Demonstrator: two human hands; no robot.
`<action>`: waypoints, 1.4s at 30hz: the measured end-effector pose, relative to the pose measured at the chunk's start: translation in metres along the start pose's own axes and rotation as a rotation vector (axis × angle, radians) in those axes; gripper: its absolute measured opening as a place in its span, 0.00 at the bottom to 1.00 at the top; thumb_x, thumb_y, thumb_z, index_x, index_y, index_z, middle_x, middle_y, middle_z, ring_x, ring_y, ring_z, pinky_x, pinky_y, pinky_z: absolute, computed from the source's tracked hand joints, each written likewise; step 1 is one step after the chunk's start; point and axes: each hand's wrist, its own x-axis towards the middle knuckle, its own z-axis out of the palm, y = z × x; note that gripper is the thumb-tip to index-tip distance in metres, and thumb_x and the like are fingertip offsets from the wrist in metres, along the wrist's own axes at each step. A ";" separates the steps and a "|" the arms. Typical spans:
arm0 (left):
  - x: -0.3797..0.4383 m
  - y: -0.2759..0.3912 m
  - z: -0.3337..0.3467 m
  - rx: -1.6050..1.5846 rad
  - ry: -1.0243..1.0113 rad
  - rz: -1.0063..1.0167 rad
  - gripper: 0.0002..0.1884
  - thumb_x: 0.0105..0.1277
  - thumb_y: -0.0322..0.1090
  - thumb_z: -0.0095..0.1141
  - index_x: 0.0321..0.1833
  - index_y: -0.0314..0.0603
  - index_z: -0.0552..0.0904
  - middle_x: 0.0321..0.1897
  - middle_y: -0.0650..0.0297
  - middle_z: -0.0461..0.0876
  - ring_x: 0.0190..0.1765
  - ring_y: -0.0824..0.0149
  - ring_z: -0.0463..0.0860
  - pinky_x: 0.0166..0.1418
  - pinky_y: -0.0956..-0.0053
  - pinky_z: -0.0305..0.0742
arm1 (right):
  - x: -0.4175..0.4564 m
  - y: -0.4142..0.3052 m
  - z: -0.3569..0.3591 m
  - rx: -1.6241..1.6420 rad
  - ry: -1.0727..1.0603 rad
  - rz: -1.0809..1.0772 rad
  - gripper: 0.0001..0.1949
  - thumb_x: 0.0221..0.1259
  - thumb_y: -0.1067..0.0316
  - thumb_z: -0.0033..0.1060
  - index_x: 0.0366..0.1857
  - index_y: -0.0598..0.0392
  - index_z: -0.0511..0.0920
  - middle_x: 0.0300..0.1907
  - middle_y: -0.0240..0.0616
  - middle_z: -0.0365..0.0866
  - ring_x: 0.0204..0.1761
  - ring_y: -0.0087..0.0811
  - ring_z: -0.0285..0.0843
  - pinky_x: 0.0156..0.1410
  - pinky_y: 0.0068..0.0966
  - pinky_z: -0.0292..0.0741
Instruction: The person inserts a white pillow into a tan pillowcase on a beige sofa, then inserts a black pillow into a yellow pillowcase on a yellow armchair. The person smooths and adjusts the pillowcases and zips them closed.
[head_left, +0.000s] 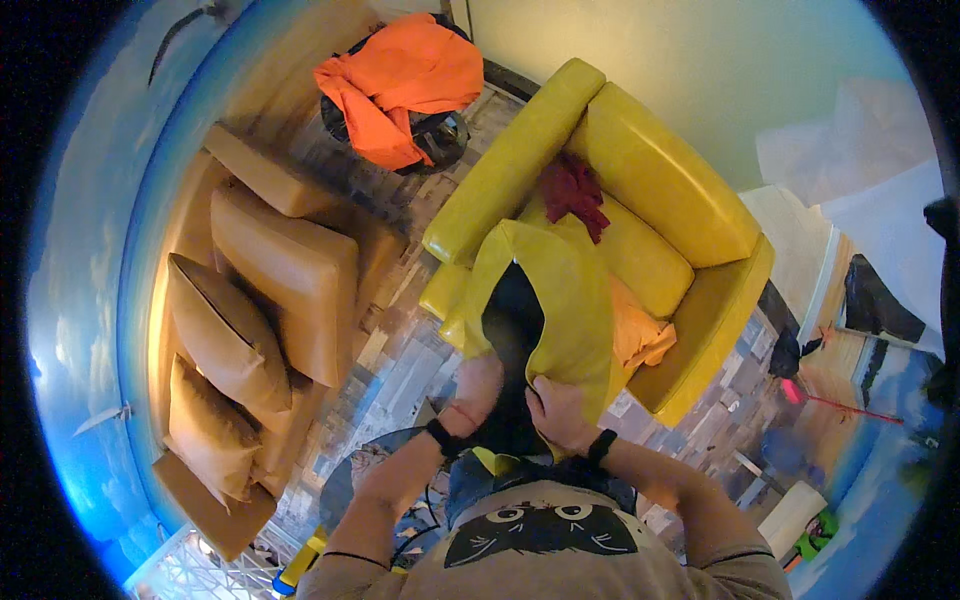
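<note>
A yellow leather-like cushion cover (574, 300) lies before me, its lower part near my lap and its far end over the yellow armchair (664, 180). A long slit in it gapes, and black material (514, 322) shows inside; whether this is lining or filling I cannot tell. My right hand (559, 412) grips the right edge of the slit, thumb on top. At the left edge is my left hand (478, 386), with its fingers hidden by the cover. Both wrists wear black bands.
Dark red cloth (574, 195) and orange cloth (641, 330) lie on the armchair. Left stands a tan sofa (285, 270) with loose cushions (229, 334). Orange fabric (409, 75) covers a black object at the back. A red-handled stick (840, 405) lies at right.
</note>
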 end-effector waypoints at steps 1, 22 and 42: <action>0.000 0.005 0.003 -0.050 -0.016 -0.011 0.07 0.62 0.31 0.53 0.28 0.43 0.83 0.24 0.54 0.83 0.27 0.51 0.85 0.29 0.61 0.80 | 0.001 0.000 0.004 -0.056 -0.050 0.007 0.07 0.65 0.64 0.57 0.36 0.54 0.75 0.27 0.50 0.80 0.27 0.52 0.79 0.34 0.46 0.73; 0.006 0.065 0.049 -0.678 0.136 -0.151 0.17 0.73 0.44 0.53 0.34 0.36 0.79 0.24 0.45 0.80 0.31 0.40 0.81 0.33 0.48 0.75 | 0.029 0.134 0.076 -0.322 -0.486 -0.207 0.10 0.56 0.63 0.61 0.36 0.57 0.81 0.28 0.51 0.84 0.31 0.51 0.84 0.37 0.46 0.80; -0.030 0.082 0.089 -0.441 0.075 0.449 0.13 0.69 0.39 0.49 0.37 0.37 0.83 0.24 0.51 0.81 0.29 0.47 0.82 0.33 0.52 0.76 | -0.051 0.136 0.013 -0.215 -0.471 -0.217 0.09 0.58 0.61 0.58 0.35 0.55 0.79 0.25 0.54 0.81 0.30 0.58 0.80 0.38 0.53 0.77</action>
